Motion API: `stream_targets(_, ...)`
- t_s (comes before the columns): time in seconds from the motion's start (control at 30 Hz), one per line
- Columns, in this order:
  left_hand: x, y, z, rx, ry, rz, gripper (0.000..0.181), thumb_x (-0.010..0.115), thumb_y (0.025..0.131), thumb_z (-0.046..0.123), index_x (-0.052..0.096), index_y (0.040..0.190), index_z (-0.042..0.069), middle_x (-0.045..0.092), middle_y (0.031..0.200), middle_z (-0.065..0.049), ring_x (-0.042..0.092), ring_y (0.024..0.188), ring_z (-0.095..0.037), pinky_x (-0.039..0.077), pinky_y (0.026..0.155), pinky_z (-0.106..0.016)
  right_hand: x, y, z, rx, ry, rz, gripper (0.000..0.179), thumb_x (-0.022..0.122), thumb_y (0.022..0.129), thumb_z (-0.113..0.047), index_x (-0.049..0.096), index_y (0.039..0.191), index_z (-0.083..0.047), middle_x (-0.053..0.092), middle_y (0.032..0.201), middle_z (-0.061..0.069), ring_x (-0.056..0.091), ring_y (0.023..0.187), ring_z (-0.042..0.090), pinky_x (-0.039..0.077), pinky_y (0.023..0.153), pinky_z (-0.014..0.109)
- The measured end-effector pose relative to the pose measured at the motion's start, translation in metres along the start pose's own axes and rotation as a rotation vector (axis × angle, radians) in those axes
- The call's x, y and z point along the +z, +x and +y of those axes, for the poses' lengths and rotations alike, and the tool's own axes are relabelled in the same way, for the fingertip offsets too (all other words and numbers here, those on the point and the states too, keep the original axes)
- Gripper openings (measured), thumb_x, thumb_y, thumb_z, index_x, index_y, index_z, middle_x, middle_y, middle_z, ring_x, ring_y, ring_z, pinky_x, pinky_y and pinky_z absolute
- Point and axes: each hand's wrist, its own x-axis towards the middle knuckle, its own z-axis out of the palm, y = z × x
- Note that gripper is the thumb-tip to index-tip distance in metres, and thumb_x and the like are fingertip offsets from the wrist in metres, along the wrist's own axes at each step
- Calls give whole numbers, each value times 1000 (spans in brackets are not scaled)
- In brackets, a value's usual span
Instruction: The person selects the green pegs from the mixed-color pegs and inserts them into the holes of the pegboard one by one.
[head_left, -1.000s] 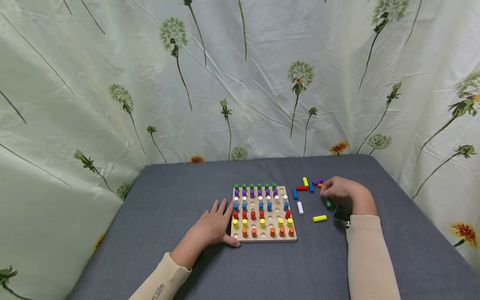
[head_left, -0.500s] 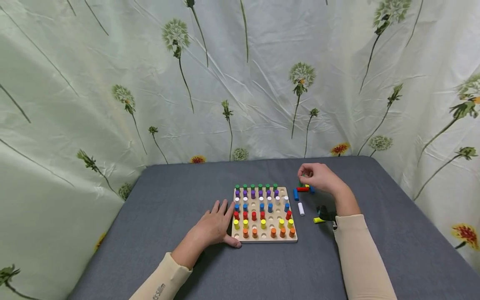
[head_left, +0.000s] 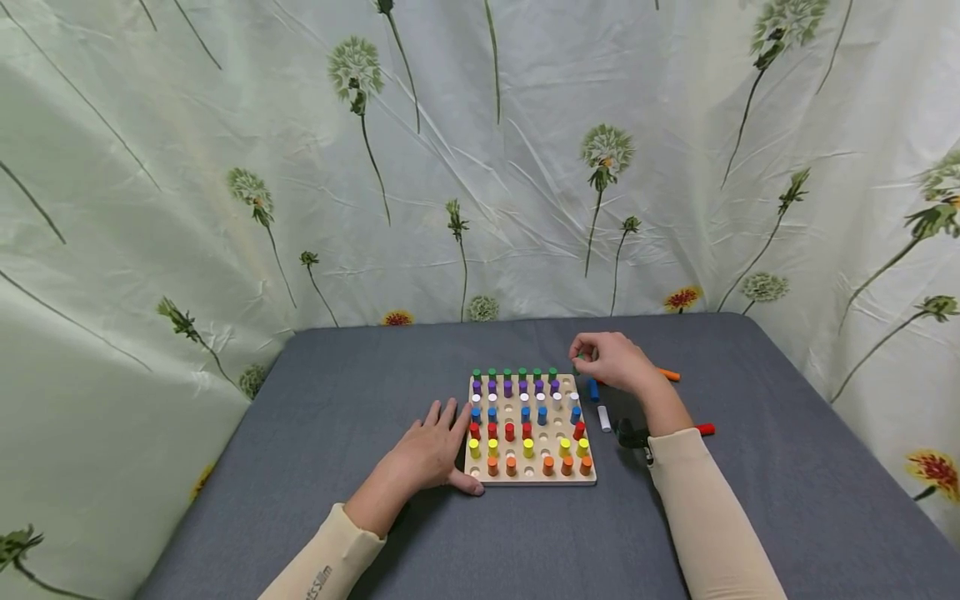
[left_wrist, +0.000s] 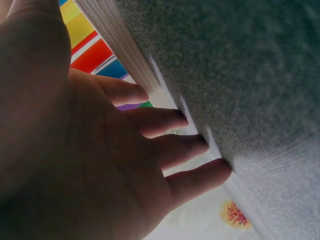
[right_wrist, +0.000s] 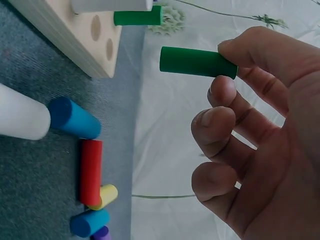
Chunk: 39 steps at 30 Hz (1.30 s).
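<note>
My right hand (head_left: 618, 362) pinches a green peg (right_wrist: 197, 62) between thumb and index finger. In the right wrist view the peg lies almost level, apart from the wooden pegboard (right_wrist: 75, 35), with my other fingers curled below it. The head view has this hand just beyond the board's back right corner, where a bare hole shows. Rows of green, purple, white, blue, red, yellow and orange pegs stand in the board, with some bare holes among them. My left hand (head_left: 431, 450) rests flat with spread fingers along the board's left side, thumb at its front left corner.
Loose pegs lie on the grey cloth right of the board: a white peg (head_left: 604, 418), a blue peg (head_left: 594, 390), an orange peg (head_left: 669, 375) and a red peg (head_left: 705, 429). The right wrist view also has a yellow peg (right_wrist: 107, 196). A flowered curtain (head_left: 420, 167) hangs behind.
My right hand has picked up the green peg from the loose pegs and carried it left to the board's back right corner. My left hand has stayed in place.
</note>
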Motion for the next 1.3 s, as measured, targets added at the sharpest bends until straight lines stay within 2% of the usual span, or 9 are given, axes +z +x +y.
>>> stream_targets(0.17,0,0,0,1,2,1,131,80,75,79,20,171,13,24,176,-20,24,163,-43,37,123,-63,7,4,1,19,-14,-18,11,65,101,-19,73,107,-15,63,92,5,53,75,20,41,66,33)
stream_targets(0.57,0,1,0,0,-3,0,131,79,75,80,19,172,15,24,177,-19,24,164,-43,36,124,-63,14,6,1,8,-29,-52,7,67,103,-20,73,105,-18,67,95,3,56,80,19,43,69,33)
stream_targets(0.97,3,3,-1,6,0,7,131,80,75,79,19,171,15,24,176,-19,24,163,-44,36,124,-63,24,11,4,12,-62,-41,7,68,104,-22,75,105,-19,67,91,3,54,72,18,42,66,32)
stream_targets(1.17,4,2,-1,15,-7,13,131,79,75,79,20,171,14,24,176,-20,24,163,-44,37,124,-63,28,12,2,35,-103,-44,8,69,104,-22,75,106,-17,69,92,3,55,74,18,43,66,31)
stream_targets(1.3,4,1,-1,19,-5,20,131,80,75,79,20,171,13,25,176,-21,25,163,-44,38,123,-63,30,13,0,41,-92,-52,9,70,103,-21,76,107,-16,68,91,4,55,74,19,43,67,31)
